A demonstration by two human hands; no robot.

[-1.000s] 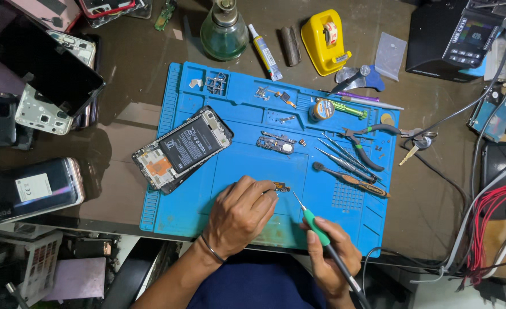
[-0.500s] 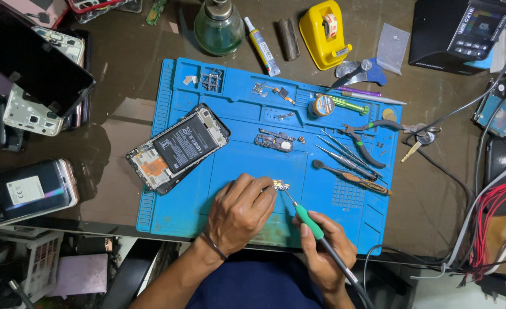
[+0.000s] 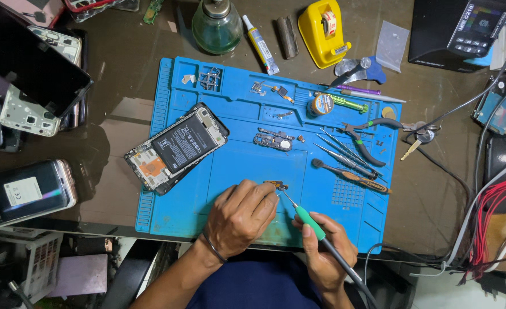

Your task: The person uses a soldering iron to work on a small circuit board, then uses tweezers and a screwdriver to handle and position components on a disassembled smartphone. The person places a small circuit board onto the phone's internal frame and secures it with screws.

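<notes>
Pinning a small brown-and-gold circuit part (image 3: 275,185) to the blue silicone work mat (image 3: 236,166), the left hand (image 3: 242,214) presses its fingertips together on the part's near edge. The right hand (image 3: 325,252) has its grip closed around a green-handled soldering iron (image 3: 310,222), whose thin metal tip meets the part just beside the left fingertips. The part lies near the front middle of the mat, well apart from the opened black smartphone with exposed battery (image 3: 177,147) at the mat's left. Steel tweezers (image 3: 344,151) and green-handled pliers (image 3: 361,137) rest on the mat's right side. A green glass bottle (image 3: 217,26) and a yellow tape dispenser (image 3: 321,26) stand on the dark tabletop (image 3: 127,74) beyond.
</notes>
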